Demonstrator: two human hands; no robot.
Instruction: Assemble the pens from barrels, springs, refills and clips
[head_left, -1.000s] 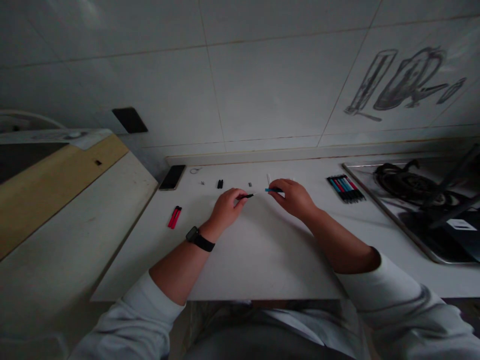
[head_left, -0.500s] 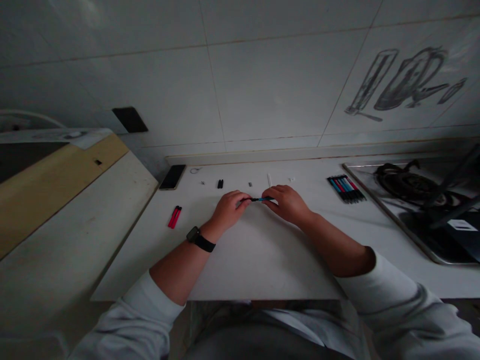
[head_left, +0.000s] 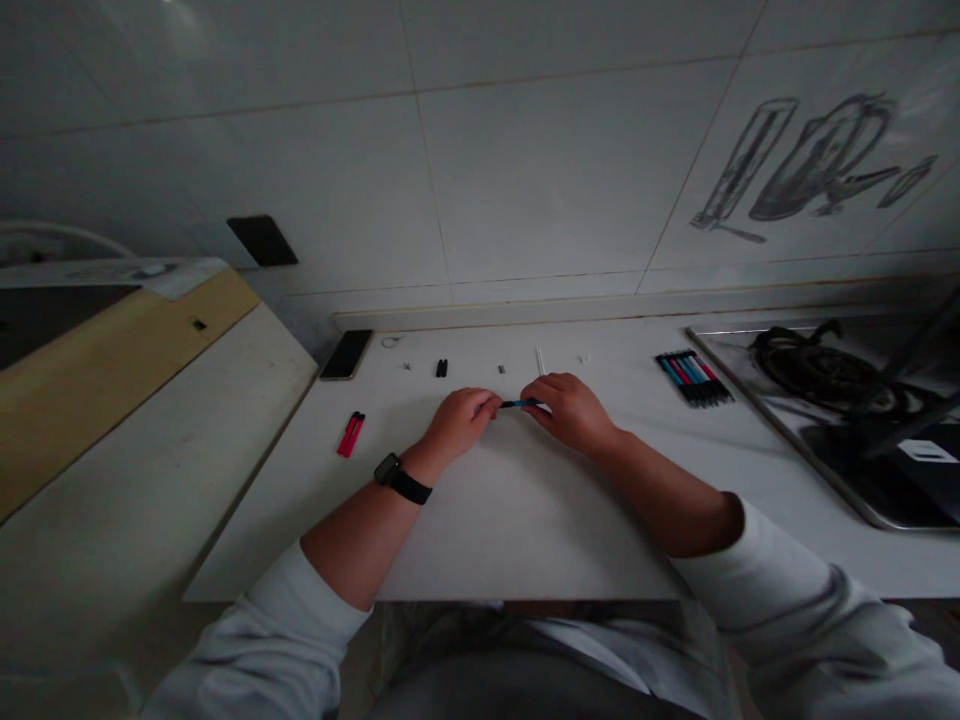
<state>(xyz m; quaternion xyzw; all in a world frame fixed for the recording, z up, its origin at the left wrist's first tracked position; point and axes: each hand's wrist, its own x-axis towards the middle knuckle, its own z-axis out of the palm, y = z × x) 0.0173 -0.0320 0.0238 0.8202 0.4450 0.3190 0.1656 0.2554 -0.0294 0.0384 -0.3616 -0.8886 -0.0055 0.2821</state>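
Observation:
Between my two hands, just above the white table (head_left: 517,520), a blue and black pen (head_left: 517,404) lies level. My left hand (head_left: 463,418) is closed on its black end, and my right hand (head_left: 566,408) pinches the blue part; my fingers cover both ends. Beyond the hands a row of small parts rests on the table: two black pieces (head_left: 442,368), a tiny dark piece (head_left: 502,370), thin white tubes (head_left: 539,361) and small clear bits (head_left: 584,359). Two red pen barrels (head_left: 351,435) lie left of my left hand.
Several assembled pens (head_left: 694,378) lie in a row at the right, beside a gas stove (head_left: 825,400) with a metal rim. A phone (head_left: 346,355) sits at the back left. A tiled wall (head_left: 540,190) closes off the back; a pale board (head_left: 150,420) stands at the left.
My right hand has shifted slightly left and the black and blue parts of the pen look closer together. Both hands have lowered a little in view.

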